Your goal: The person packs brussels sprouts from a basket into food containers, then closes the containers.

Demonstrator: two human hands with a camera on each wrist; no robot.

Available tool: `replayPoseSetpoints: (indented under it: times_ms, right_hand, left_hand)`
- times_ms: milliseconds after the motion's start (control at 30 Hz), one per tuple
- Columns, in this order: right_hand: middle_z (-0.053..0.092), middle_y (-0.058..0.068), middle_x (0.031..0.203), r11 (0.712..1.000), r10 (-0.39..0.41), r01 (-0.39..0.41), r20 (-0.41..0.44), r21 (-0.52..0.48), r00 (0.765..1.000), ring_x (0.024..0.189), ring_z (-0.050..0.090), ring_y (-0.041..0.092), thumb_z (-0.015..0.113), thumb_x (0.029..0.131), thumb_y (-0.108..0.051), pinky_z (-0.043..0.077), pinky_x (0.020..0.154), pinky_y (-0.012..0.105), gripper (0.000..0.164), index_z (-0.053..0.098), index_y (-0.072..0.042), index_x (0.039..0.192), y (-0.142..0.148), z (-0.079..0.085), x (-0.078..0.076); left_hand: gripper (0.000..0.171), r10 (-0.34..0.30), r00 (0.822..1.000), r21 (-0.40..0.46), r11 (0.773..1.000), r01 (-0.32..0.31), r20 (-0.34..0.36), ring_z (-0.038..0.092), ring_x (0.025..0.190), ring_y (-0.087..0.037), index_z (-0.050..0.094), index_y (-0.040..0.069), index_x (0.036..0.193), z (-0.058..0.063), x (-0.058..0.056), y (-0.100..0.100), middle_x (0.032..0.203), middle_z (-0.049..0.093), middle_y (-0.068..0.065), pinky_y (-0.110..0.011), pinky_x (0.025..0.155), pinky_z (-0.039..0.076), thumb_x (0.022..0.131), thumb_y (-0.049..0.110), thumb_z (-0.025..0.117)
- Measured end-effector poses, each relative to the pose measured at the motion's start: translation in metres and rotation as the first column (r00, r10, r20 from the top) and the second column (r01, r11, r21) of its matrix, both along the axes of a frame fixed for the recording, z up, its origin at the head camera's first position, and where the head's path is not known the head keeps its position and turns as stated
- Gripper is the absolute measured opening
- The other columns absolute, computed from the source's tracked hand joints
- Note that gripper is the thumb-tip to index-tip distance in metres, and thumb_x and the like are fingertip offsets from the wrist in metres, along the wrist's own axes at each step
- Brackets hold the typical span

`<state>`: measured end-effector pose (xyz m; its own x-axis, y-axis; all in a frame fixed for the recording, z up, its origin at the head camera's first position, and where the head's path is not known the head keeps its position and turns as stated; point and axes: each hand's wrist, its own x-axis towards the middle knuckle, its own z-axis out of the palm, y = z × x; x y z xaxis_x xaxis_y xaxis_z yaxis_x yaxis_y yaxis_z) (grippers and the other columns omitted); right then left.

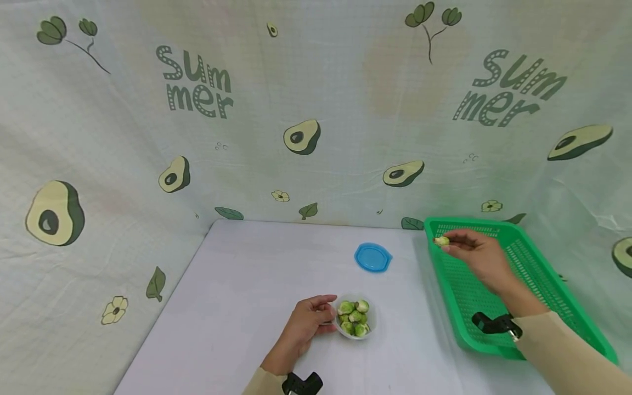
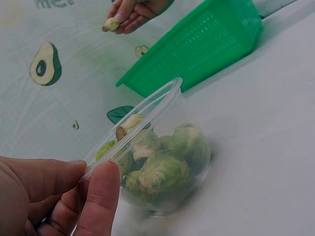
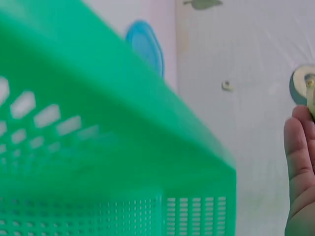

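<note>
A clear plastic bowl (image 2: 194, 105) holding several Brussels sprouts (image 1: 354, 317) stands on the table. My left hand (image 1: 310, 323) pinches the bowl's rim between thumb and finger on its left side. Over the left rim of a green basket (image 1: 446, 296), my right hand (image 1: 474, 255) pinches a single Brussels sprout (image 1: 442, 241) in its fingertips. The left wrist view also shows this sprout (image 2: 111, 24), its brown cut end turned outward. At the right edge of the right wrist view, only part of the right hand (image 3: 300, 172) shows.
A blue lid (image 1: 373, 258) lies flat on the white table (image 1: 257, 274) behind the bowl. The basket, with slotted walls, stands along the right side. A cloth printed with avocados (image 1: 302, 137) hangs behind and at the sides.
</note>
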<state>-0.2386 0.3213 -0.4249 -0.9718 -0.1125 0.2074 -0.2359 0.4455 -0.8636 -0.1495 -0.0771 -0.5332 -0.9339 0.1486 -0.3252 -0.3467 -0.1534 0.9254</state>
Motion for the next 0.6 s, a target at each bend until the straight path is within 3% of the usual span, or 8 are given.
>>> replayPoseSetpoints:
  times_ms: [600]
  right_hand:
    - [0.074, -0.022, 0.1, 0.995, 0.004, -0.011, -0.066, -0.101, 0.998, 0.09, 0.07, -0.003, 0.077, 0.096, -0.004, 0.062, 0.076, 0.016, 0.032, 0.069, 0.01, 0.124, -0.057, -0.003, 0.027]
  left_hand:
    - [0.046, 0.01, 1.0, 0.013, 1.0, -0.01, 0.007, 0.066, 0.084, -0.014, 0.065, -0.002, 0.14, 0.001, 0.001, 0.0, 0.097, 0.061, -0.004, -0.029, 0.072, 0.066, 0.095, -0.003, 0.071]
